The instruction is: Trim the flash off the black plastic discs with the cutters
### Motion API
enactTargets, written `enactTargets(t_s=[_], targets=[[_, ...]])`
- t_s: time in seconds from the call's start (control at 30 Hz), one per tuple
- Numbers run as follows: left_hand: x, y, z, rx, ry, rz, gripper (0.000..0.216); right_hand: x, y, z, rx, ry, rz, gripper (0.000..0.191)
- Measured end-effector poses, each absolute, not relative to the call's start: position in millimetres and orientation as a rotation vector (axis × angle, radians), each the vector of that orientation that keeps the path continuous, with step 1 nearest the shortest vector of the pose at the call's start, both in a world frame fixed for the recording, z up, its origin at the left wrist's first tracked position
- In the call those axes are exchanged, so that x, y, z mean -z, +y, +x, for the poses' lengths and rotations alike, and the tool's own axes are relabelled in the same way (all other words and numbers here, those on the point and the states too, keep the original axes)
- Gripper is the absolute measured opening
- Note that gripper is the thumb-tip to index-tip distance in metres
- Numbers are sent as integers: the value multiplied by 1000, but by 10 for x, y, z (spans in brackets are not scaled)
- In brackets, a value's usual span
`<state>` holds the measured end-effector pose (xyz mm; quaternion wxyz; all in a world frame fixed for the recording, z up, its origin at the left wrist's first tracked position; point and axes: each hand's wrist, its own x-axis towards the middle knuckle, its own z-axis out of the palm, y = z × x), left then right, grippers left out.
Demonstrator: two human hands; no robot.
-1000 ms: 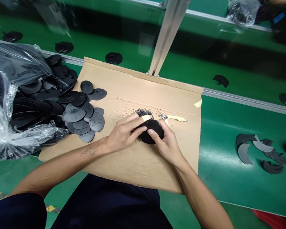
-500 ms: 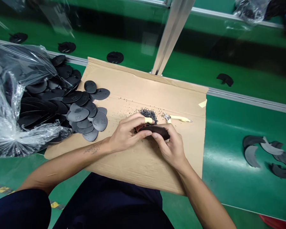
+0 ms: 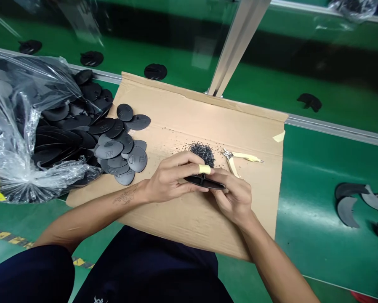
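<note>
Between my two hands a black oval plastic disc (image 3: 204, 182) is held nearly edge-on above the cardboard. My left hand (image 3: 173, 176) grips its left end, with yellow tape wrapped round one finger. At the right end, my right hand (image 3: 235, 193) is closed on the same disc. Just behind the hands lies a heap of small black plastic bits (image 3: 203, 153). Yellow-handled nippers (image 3: 236, 156) rest to the right of that heap, their handles spread. Left of my hands, several loose black oval discs (image 3: 137, 159) overlap on the cardboard sheet (image 3: 176, 227).
A clear plastic bag (image 3: 27, 160) full of black discs stands at the left. Curved black pieces (image 3: 347, 211) lie on the green bench at the right. Behind the cardboard run a metal rail (image 3: 337, 132) and an upright post (image 3: 236, 50), with single black parts (image 3: 155, 71) beyond.
The disc has been turned in my hands, so a small projection on it now shows near the taped finger. My right hand has shifted slightly down, and the nippers' lower handle is more exposed.
</note>
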<state>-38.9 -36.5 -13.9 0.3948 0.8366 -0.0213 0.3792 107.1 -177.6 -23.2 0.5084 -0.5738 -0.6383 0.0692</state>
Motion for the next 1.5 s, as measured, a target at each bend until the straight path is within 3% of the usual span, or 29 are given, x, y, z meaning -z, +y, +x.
enactTargets(t_s=[0.4,0.77,1.1,1.2,1.5], targets=[[199,-378,-368,-989,-84,2250,33,237,-1763,1099,-151,-1603,-1352,14],[196,-378,-367,-969,-59,2274,21,248,-1804,1115,-125,-1606,-1404,19],[280,-421,-343,-946,11,2358,37,194,-1767,1099,-111,-1727,-1507,13],[268,-413,-348,-923,5,2311,33,195,-1777,1111,-108,-1735,-1523,20],[222,-418,-355,-894,14,2123,17,193,-1807,1124,-47,-1692,-1482,12]])
